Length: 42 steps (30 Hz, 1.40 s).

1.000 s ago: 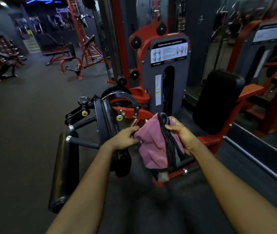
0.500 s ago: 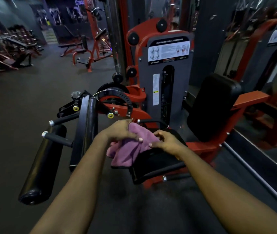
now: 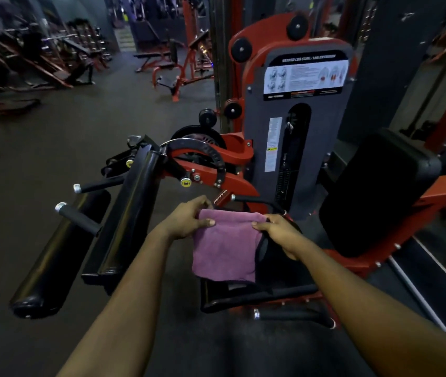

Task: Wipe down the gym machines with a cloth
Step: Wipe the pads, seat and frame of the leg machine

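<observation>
In the head view our left hand (image 3: 186, 219) and right hand (image 3: 280, 230) each pinch 1 top corner of the purple cloth (image 3: 224, 248), thumbs on its near face. It hangs spread flat over the left side of the machine's black seat (image 3: 280, 268).

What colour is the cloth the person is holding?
The cloth is pinkish purple, plain, seen in the head view.

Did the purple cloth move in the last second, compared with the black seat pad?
Yes. Earlier bunched at the far left corner of the seat pad, the cloth now spreads towards the person over the pad's left part.
</observation>
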Motion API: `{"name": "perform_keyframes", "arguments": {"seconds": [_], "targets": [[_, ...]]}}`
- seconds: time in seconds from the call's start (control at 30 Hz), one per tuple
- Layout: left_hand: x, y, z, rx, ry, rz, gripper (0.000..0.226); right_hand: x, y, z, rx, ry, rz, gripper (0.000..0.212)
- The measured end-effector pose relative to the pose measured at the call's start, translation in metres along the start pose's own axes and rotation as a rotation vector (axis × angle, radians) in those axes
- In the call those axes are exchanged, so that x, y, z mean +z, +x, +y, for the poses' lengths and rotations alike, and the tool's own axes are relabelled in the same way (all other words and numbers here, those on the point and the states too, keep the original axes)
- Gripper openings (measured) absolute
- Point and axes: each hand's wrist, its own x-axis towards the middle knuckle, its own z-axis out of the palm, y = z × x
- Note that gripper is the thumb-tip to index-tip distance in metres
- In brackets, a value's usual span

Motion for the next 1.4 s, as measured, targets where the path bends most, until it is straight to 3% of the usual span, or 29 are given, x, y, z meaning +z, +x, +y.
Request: {"name": "perform_keyframes", "arguments": {"seconds": [0.13, 0.27, 0.47, 0.67, 0.83, 0.9, 1.1, 1.17, 1.23, 1.27, 1.33, 1.4], "targets": [[0.019, 0.022, -0.013, -0.107, 0.023, 0.043, 0.026, -0.008, 0.023, 0.01, -0.017, -0.063, -0.013, 0.017], [0.045, 0.025, -0.023, -0.271, 0.029, 0.196, 0.023, -0.02, 0.05, 0.025, -0.043, -0.207, -0.061, 0.011], [0.095, -0.006, -0.027, -0.467, 0.034, 0.283, 0.014, -0.042, 0.076, 0.055, -0.013, -0.276, -0.105, 0.025], [0.174, -0.05, 0.013, -0.654, -0.019, 0.406, 0.012, -0.057, 0.079, 0.075, -0.027, -0.276, -0.361, 0.024], [0.204, -0.067, 0.023, -0.753, -0.067, 0.421, 0.013, -0.051, 0.088, 0.078, -0.053, -0.451, -0.563, 0.029], [0.213, -0.07, 0.015, -0.779, -0.078, 0.445, 0.012, -0.044, 0.096, 0.08, -0.055, -0.528, -0.535, 0.025], [0.248, -0.084, -0.022, -0.876, -0.133, 0.471, 0.013, -0.005, 0.097, 0.076, -0.174, -0.725, -0.211, 0.018], [0.256, -0.082, -0.039, -0.892, -0.151, 0.487, 0.011, 0.02, 0.103, 0.085, -0.237, -0.74, -0.261, 0.007], [0.267, -0.077, -0.061, -0.903, -0.155, 0.508, 0.012, 0.051, 0.114, 0.111, -0.259, -0.74, -0.484, 0.006], [0.274, -0.074, -0.071, -0.909, -0.154, 0.518, 0.013, 0.063, 0.122, 0.132, -0.263, -0.774, -0.626, 0.018], [0.288, -0.065, -0.095, -0.913, -0.168, 0.555, 0.015, 0.085, 0.145, 0.18, -0.328, -1.013, -0.824, 0.063], [0.312, -0.056, -0.125, -0.919, -0.189, 0.63, 0.02, 0.1, 0.169, 0.236, -0.458, -1.247, -0.839, 0.077]]}}
